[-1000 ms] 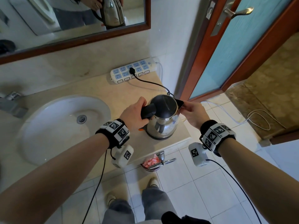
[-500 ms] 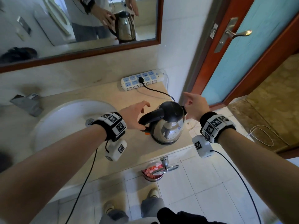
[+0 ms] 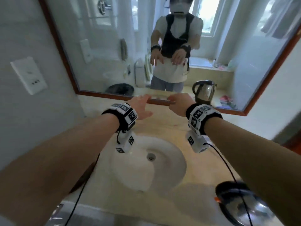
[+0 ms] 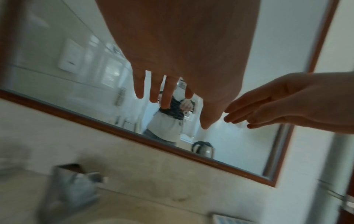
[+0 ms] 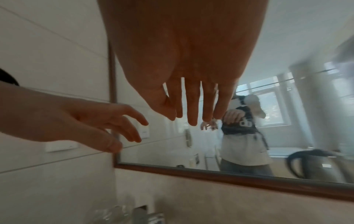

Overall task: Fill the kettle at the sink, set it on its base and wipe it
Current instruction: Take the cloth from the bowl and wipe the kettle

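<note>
Both forearms reach forward over the sink toward the mirror. The left hand is held palm down above the counter behind the basin, its fingers straight and slightly spread, holding nothing. The right hand is level with it and just to its right, the two near but apart; its fingers also hang straight and close together, with nothing in its grasp. Each wrist wears a black band with white marker blocks.

The kettle stands on the counter to the right of the sink, at the near edge of the head view, partly hidden under the right forearm. Its lid is dark and its body steel, with an orange tab at its left side. Whether there is water in it cannot be told. Its reflection shows in the mirror, right of the hands. The base under it cannot be made out.

The sink is a white oval bowl with a metal drain at its middle; it looks empty, though blur makes any water hard to judge. A blurred steel tap stands at the back of the sink, left of the hands. A white wall plate sits on the wall left of the mirror.
</note>
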The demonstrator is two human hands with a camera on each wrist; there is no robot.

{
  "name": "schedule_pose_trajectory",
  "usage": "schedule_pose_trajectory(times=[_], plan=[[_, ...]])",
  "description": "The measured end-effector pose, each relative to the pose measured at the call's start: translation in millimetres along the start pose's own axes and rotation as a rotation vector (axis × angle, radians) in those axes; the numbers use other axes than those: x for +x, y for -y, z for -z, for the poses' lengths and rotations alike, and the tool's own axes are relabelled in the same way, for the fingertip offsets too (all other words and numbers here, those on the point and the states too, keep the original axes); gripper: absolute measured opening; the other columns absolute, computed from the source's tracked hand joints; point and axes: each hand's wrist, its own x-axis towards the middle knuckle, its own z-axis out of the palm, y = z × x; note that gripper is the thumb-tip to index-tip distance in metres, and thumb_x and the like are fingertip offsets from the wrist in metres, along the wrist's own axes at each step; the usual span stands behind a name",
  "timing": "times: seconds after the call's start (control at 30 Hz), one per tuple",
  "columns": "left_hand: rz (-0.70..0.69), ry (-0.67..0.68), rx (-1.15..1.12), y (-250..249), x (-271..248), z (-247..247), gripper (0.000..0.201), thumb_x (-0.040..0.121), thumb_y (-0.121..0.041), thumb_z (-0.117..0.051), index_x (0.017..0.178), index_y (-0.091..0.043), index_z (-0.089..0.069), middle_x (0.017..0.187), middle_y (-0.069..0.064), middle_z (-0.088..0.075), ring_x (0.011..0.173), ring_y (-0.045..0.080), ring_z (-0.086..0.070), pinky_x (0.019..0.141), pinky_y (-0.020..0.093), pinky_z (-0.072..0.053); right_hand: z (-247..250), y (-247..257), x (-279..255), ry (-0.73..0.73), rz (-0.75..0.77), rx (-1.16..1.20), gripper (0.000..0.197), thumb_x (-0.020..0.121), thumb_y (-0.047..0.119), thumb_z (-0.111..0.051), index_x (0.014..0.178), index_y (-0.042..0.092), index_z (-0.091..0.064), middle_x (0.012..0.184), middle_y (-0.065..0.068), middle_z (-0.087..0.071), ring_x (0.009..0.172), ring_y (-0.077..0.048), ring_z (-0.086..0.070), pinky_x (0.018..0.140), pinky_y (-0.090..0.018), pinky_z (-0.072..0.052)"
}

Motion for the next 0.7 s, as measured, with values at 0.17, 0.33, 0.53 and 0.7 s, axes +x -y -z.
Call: schedule_pose_trajectory(times=[0.17, 0.33, 0.53, 0.7], plan=[[0.307, 0.010, -0.108, 154.5, -51.3, 4.2, 0.080, 0.082, -0.053, -0.064, 0.145, -0.020, -0.028, 0.144, 0.013, -0.046, 0.127, 0.033, -0.050, 0.105, 0.048, -0.042, -77.1, 142.4, 57.4, 0.178, 0.156, 0.132, 0.044, 0.090, 0.023, -0.055, 0.133, 0.019, -0.055, 0.136, -0.006, -0.057, 0.125, -0.027, -0.053, 0.105, -0.033, -0.042], [0.526, 0.124, -0.162, 279.9, -113.0, -38.4, 0.075, 0.086, -0.045, -0.063, 0.147, -0.018, -0.027, 0.150, 0.012, -0.039, 0.133, 0.032, -0.044, 0.108, 0.042, -0.038, -185.3, 251.6, 79.4, 0.415, 0.285, 0.102, 0.046, 0.088, 0.031, -0.059, 0.133, 0.022, -0.054, 0.132, -0.001, -0.059, 0.121, -0.022, -0.056, 0.104, -0.032, -0.044], [0.656, 0.273, -0.240, 370.5, -167.3, -106.9, 0.070, 0.085, -0.038, -0.064, 0.143, -0.016, -0.033, 0.139, 0.017, -0.048, 0.121, 0.037, -0.053, 0.100, 0.045, -0.047, -289.7, 325.3, 73.5, 0.634, 0.430, 0.037, 0.062, 0.086, 0.040, -0.064, 0.140, 0.018, -0.045, 0.142, -0.009, -0.050, 0.131, -0.030, -0.047, 0.107, -0.037, -0.041], [0.649, 0.321, -0.267, 394.3, -187.2, -140.1, 0.070, 0.085, -0.031, -0.059, 0.147, -0.019, -0.028, 0.148, 0.014, -0.038, 0.132, 0.035, -0.043, 0.105, 0.047, -0.043, -357.3, 359.8, 66.4, 0.746, 0.451, -0.044, 0.102, 0.072, 0.050, -0.074, 0.151, 0.036, -0.010, 0.159, -0.008, -0.010, 0.140, -0.042, -0.024, 0.110, -0.052, -0.035]])
